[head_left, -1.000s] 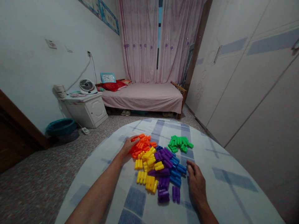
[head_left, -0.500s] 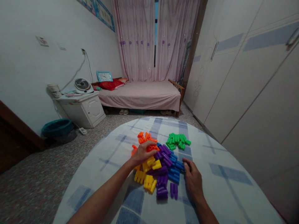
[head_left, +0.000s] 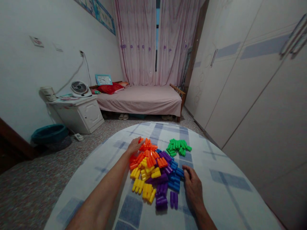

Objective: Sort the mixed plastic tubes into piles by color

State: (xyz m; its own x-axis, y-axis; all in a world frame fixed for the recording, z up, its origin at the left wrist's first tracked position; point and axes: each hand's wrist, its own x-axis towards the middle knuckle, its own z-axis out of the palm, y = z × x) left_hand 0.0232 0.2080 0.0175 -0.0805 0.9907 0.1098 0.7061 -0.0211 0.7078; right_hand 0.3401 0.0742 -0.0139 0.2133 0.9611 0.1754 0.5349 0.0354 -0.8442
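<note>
Plastic toy blocks lie heaped by colour on the table. My left hand (head_left: 134, 147) reaches to the far left side of the orange blocks (head_left: 150, 157), its fingers stretched out against them and holding nothing that I can see. Nearer to me are yellow blocks (head_left: 138, 185), with purple blocks (head_left: 162, 188) to their right. Along the right edge of the heap are blue blocks (head_left: 174, 182). Beside these rests my right hand (head_left: 193, 185), loosely bent, fingertips close to or touching a blue block and nothing in its grasp. Green blocks (head_left: 178, 146) form a separate pile farther back.
A checked cloth covers the round-edged table (head_left: 225, 195). Beyond it stand a bed (head_left: 144, 99), a white cabinet (head_left: 81, 115) with a fan (head_left: 80, 88) on top, and a teal-lined bin (head_left: 50, 134). A wardrobe (head_left: 240, 95) lines the right side.
My left hand has moved left and away from the middle of the heap to the outer side of the orange blocks, uncovering them. My right hand stays beside the blue blocks. The view has shifted slightly.
</note>
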